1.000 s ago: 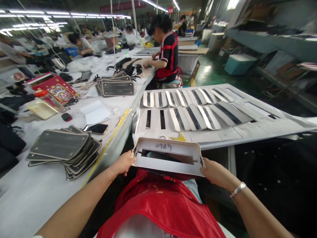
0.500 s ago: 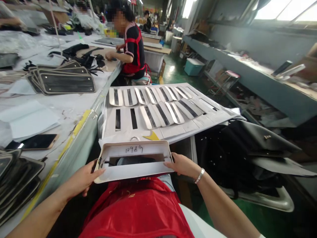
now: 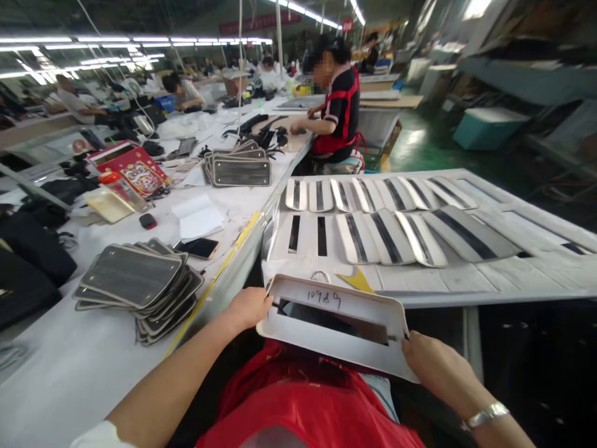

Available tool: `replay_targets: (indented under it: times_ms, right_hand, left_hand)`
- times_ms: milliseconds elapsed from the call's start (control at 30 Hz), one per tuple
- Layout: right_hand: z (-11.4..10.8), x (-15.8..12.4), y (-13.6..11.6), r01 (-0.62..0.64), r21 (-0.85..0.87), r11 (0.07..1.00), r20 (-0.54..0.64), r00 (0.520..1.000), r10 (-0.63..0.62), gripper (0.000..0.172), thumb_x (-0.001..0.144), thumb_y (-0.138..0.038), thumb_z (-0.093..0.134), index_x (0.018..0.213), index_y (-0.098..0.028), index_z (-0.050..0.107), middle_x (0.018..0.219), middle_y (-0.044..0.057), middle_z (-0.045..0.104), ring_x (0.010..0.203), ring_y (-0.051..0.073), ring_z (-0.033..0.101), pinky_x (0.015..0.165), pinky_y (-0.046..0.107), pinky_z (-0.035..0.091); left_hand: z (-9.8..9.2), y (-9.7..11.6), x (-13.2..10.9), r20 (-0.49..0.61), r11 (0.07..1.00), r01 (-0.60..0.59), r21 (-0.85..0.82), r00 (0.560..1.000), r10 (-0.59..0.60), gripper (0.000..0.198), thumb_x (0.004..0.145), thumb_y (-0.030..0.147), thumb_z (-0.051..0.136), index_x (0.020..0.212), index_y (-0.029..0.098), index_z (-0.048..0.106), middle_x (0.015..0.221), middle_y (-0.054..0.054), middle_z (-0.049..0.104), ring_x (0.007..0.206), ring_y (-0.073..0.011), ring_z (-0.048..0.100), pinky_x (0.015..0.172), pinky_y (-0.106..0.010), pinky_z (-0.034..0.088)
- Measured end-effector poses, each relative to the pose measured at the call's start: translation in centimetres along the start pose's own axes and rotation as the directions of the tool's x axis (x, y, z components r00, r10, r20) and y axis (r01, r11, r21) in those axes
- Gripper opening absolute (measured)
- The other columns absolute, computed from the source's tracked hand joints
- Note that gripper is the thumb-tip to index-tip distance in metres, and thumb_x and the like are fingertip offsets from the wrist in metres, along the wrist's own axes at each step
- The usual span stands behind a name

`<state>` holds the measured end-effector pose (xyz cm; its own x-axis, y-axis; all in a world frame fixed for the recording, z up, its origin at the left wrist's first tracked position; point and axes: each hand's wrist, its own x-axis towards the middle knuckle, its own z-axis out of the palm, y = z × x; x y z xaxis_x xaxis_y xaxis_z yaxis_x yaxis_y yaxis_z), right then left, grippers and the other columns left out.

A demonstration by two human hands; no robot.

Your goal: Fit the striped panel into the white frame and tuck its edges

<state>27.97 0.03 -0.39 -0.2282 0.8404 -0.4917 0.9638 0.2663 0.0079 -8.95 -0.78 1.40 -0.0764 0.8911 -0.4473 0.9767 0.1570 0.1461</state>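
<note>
In front of my red apron I hold a white panel (image 3: 326, 344) with raised edges, rounded corners and a long rectangular slot. Handwritten figures mark its far strip. My left hand (image 3: 252, 307) is closed on the left end, fingers partly hidden behind it. At the right end my right hand (image 3: 433, 359) grips the edge, with a bracelet on the wrist. Past the panel, several pale pieces with dark central strips (image 3: 383, 236) lie in rows on a white board (image 3: 308, 264). A yellow flat piece (image 3: 358, 280) rests at the board's near edge.
A long table (image 3: 60, 373) runs along the left. It carries a stack of dark panels (image 3: 135, 274), a second stack (image 3: 242, 171), a phone (image 3: 200, 247), white paper (image 3: 196, 214) and a red box (image 3: 133, 168). A co-worker (image 3: 344, 112) sits farther along it.
The view has swung left, showing more of the table. The panel stays in both hands but now tilts down to the right. My fingers have shifted on its ends.
</note>
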Motion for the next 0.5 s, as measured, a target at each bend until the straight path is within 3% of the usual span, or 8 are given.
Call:
replay_targets:
  times_ms: [100,333,400,500]
  right_hand:
    - [-0.2,-0.5,-0.4,0.042,-0.059,0.997,0.012,0.999,-0.041,0.027,0.079,-0.003,0.039,0.087,-0.009,0.064,0.092,0.018,0.065,0.086,0.029,0.063,0.066,0.034,0.043]
    - [-0.4,-0.9,-1.4,-0.098,0.059,0.994,-0.058,0.993,0.101,0.023,0.08,-0.006,0.041,0.084,-0.01,0.063,0.088,0.015,0.066,0.083,0.024,0.064,0.065,0.028,0.042]
    - [-0.9,-1.1,-1.1,-0.103,0.114,0.988,-0.073,0.991,0.111,0.022,0.085,-0.014,0.041,0.08,-0.011,0.062,0.085,0.015,0.067,0.081,0.024,0.064,0.063,0.028,0.041]
    - [-1.8,-0.7,0.5,-0.1,0.356,0.929,-0.001,0.994,0.108,0.039,0.089,-0.042,0.037,0.072,-0.014,0.059,0.069,0.01,0.065,0.063,0.02,0.064,0.053,0.026,0.04]
  left_hand:
    - [0.3,0.9,0.4,-0.024,0.999,-0.013,0.051,1.0,0.015,0.04,0.087,0.029,0.03,0.083,0.011,0.065,0.093,-0.02,0.067,0.091,-0.028,0.063,0.078,-0.037,0.045]
    - [1.1,0.5,1.0,-0.02,0.993,-0.015,0.113,1.0,0.018,0.038,0.086,0.024,0.028,0.082,0.012,0.064,0.088,-0.018,0.068,0.086,-0.028,0.064,0.073,-0.037,0.045]
    - [1.0,0.5,0.9,-0.031,0.995,-0.006,0.096,0.999,0.009,0.037,0.086,0.024,0.029,0.08,0.013,0.063,0.087,-0.018,0.068,0.085,-0.0281,0.064,0.071,-0.036,0.044]
    - [0.7,0.2,0.5,-0.017,0.998,-0.052,-0.019,0.999,0.051,0.04,0.085,0.041,0.033,0.072,0.015,0.062,0.082,-0.014,0.068,0.081,-0.0278,0.063,0.07,-0.034,0.044]
